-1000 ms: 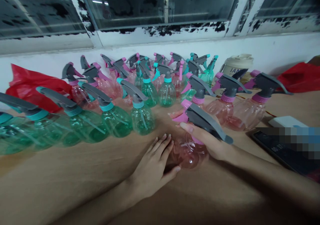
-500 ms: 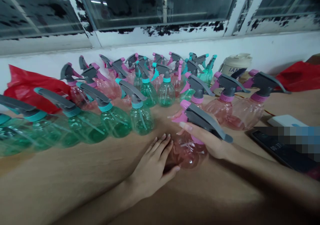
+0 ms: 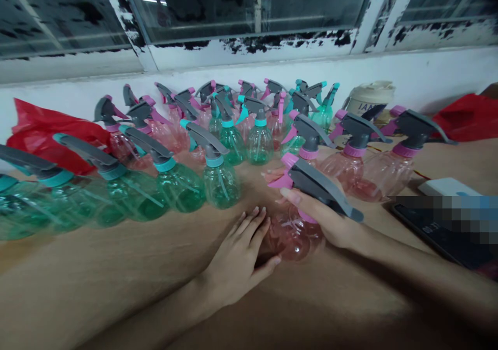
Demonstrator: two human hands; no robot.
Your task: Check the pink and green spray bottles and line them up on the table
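Observation:
A clear pink spray bottle (image 3: 298,238) with a grey and pink trigger head stands tilted on the table in front of me. My right hand (image 3: 324,212) is wrapped round its neck, below the trigger head; some of the fingers are hidden behind it. My left hand (image 3: 243,254) lies flat on the table with fingers stretched out, its fingertips and thumb close beside the bottle's left side. Whether they touch the bottle I cannot tell. A green spray bottle (image 3: 221,184) with a turquoise collar stands just beyond my left fingertips.
Several green spray bottles (image 3: 179,186) line up at left, with pink spray bottles (image 3: 352,166) at right and more behind. Red plastic bags lie at left (image 3: 58,135) and right (image 3: 469,116). A phone (image 3: 436,233), white box (image 3: 447,186) and pale container (image 3: 371,98) are on the right.
Both hands and the pink spray bottle stay almost where they were. The whole view has shifted very slightly.

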